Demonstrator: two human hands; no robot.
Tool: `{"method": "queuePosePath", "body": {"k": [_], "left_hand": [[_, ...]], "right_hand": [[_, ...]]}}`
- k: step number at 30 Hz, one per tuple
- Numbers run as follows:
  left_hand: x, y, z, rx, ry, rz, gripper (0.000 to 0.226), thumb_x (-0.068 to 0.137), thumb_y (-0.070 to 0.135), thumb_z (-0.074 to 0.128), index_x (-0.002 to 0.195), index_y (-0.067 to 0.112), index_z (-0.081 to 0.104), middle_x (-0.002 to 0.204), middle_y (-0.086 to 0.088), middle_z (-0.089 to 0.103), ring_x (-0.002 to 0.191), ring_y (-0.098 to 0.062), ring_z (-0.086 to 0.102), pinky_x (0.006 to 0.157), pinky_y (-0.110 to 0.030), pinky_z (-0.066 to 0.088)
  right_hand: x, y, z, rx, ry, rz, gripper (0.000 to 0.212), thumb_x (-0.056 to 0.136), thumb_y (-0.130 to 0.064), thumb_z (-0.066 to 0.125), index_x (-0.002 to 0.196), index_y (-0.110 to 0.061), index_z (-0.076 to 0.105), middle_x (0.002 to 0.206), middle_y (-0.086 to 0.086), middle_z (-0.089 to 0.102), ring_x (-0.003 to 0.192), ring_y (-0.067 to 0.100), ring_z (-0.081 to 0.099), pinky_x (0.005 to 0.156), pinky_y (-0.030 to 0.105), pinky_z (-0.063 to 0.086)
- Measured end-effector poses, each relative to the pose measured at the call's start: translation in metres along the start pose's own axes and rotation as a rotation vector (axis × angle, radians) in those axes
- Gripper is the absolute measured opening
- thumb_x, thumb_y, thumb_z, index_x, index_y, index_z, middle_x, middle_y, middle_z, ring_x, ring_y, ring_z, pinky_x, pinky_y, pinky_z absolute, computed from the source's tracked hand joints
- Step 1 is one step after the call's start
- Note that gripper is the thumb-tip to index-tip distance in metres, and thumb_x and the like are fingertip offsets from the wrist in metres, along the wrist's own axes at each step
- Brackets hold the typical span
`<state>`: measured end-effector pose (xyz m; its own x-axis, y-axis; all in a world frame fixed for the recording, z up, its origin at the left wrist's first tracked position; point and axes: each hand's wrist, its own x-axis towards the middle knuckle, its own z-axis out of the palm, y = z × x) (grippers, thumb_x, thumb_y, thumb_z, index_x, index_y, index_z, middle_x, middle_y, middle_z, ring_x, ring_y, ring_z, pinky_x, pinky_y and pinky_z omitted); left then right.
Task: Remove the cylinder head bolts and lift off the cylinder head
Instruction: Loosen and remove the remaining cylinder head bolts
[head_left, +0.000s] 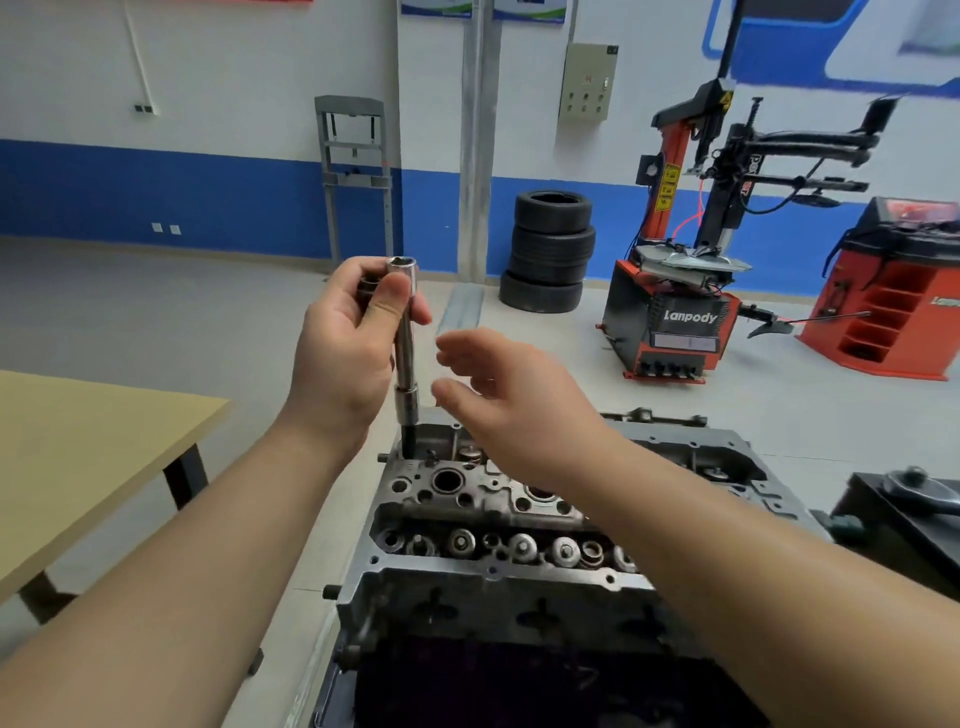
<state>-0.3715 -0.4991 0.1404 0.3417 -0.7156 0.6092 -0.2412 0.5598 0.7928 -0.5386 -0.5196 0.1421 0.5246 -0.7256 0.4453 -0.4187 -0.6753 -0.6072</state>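
1. A person's left hand (343, 343) pinches the top of a socket extension (405, 353) standing upright in a bolt hole at the far left corner of the cylinder head (467, 525), which is seated on the engine
2. The right hand (514, 400) hovers just beside the extension, fingers (457, 343) apart and relaxed, holding nothing
3. The bolt-removal step appears to be in hand; the next move likely calls for a ratchet fitted on top

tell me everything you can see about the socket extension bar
The extension bar is a slim, shiny steel rod standing nearly upright. Its open, cup-like top sits by the left hand's thumb, which pinches it near the top. A wider collar lower down joins a dark bit that drops into a hole at the far left corner of the cylinder head. The right hand is close, not touching.
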Motion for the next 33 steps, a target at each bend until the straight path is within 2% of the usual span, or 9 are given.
{"method": "queuePosePath", "body": {"k": [3, 6, 8, 10, 13, 16, 21, 28, 33], "left_hand": [[-0.004, 0.000, 0.008, 0.054, 0.055, -0.035, 0.031, 0.104, 0.052, 0.054, 0.120, 0.027, 0.066, 0.098, 0.004, 0.074, 0.073, -0.001, 0.061, 0.072, -0.026, 0.047], [-0.010, 0.002, 0.013, 0.267, 0.212, 0.001, 0.043, 0.097, 0.066, 0.057, 0.129, 0.037, 0.056, 0.121, 0.008, 0.065, 0.105, -0.006, 0.061, 0.091, -0.029, 0.052], [-0.019, 0.015, 0.018, 0.362, 0.406, 0.243, 0.040, 0.102, 0.057, 0.059, 0.131, 0.030, 0.052, 0.117, 0.003, 0.057, 0.095, -0.011, 0.057, 0.079, -0.020, 0.048], [-0.032, 0.032, 0.032, 0.340, 0.453, 0.580, 0.018, 0.107, 0.033, 0.060, 0.123, 0.026, 0.053, 0.097, 0.004, 0.054, 0.073, -0.011, 0.051, 0.065, -0.018, 0.041], [-0.052, 0.053, 0.073, 0.348, 0.129, 0.750, 0.004, 0.109, 0.021, 0.057, 0.111, 0.019, 0.060, 0.077, 0.004, 0.055, 0.063, -0.011, 0.053, 0.059, -0.018, 0.039], [-0.071, 0.053, 0.114, 0.379, -0.216, 0.629, 0.010, 0.107, 0.025, 0.057, 0.104, 0.017, 0.063, 0.071, 0.016, 0.053, 0.059, -0.009, 0.053, 0.054, -0.017, 0.038], [-0.094, 0.019, 0.165, 0.651, -0.538, 0.365, 0.010, 0.104, 0.037, 0.059, 0.099, 0.030, 0.062, 0.075, 0.016, 0.060, 0.070, -0.007, 0.058, 0.064, -0.039, 0.052], [-0.098, 0.003, 0.177, 0.847, -0.646, 0.294, 0.014, 0.103, 0.047, 0.051, 0.099, 0.036, 0.056, 0.078, 0.018, 0.062, 0.078, -0.010, 0.060, 0.068, -0.036, 0.054], [-0.105, 0.013, 0.179, 0.909, -0.656, 0.307, 0.014, 0.106, 0.045, 0.049, 0.104, 0.033, 0.057, 0.085, 0.013, 0.067, 0.082, -0.016, 0.064, 0.073, -0.039, 0.056]], "right_hand": [[-0.033, 0.012, -0.056, -0.117, 0.101, -0.034, 0.036, 0.101, -0.031, 0.064, 0.136, -0.025, 0.064, 0.125, -0.014, 0.070, 0.119, 0.004, 0.064, 0.107, 0.037, 0.052], [-0.067, 0.042, -0.118, -0.246, 0.223, 0.023, 0.028, 0.099, -0.025, 0.065, 0.127, -0.023, 0.069, 0.116, -0.014, 0.073, 0.111, 0.006, 0.067, 0.102, 0.035, 0.055], [-0.089, 0.070, -0.156, -0.337, 0.337, 0.103, 0.025, 0.098, -0.023, 0.066, 0.122, -0.022, 0.071, 0.113, -0.012, 0.074, 0.105, 0.009, 0.068, 0.098, 0.036, 0.055], [-0.110, 0.106, -0.193, -0.459, 0.442, 0.222, 0.024, 0.096, -0.022, 0.065, 0.120, -0.021, 0.071, 0.114, -0.006, 0.074, 0.106, 0.016, 0.067, 0.097, 0.038, 0.054], [-0.144, 0.164, -0.241, -0.667, 0.380, 0.545, 0.037, 0.093, -0.025, 0.066, 0.130, -0.018, 0.067, 0.131, 0.006, 0.070, 0.121, 0.030, 0.061, 0.104, 0.046, 0.050], [-0.174, 0.208, -0.256, -0.685, 0.184, 0.846, 0.059, 0.094, -0.047, 0.067, 0.145, -0.020, 0.056, 0.147, 0.010, 0.059, 0.131, 0.036, 0.055, 0.108, 0.051, 0.048], [-0.214, 0.253, -0.245, -0.765, 0.058, 0.901, 0.069, 0.090, -0.057, 0.057, 0.153, -0.030, 0.046, 0.154, 0.003, 0.048, 0.136, 0.032, 0.049, 0.106, 0.049, 0.048], [-0.217, 0.284, -0.254, -0.849, 0.134, 0.885, 0.069, 0.089, -0.059, 0.054, 0.151, -0.030, 0.042, 0.150, 0.004, 0.054, 0.137, 0.031, 0.049, 0.113, 0.053, 0.035], [-0.216, 0.301, -0.254, -0.825, 0.184, 0.814, 0.033, 0.101, -0.043, 0.055, 0.130, -0.027, 0.055, 0.131, 0.008, 0.064, 0.119, 0.034, 0.057, 0.098, 0.048, 0.047]]}}
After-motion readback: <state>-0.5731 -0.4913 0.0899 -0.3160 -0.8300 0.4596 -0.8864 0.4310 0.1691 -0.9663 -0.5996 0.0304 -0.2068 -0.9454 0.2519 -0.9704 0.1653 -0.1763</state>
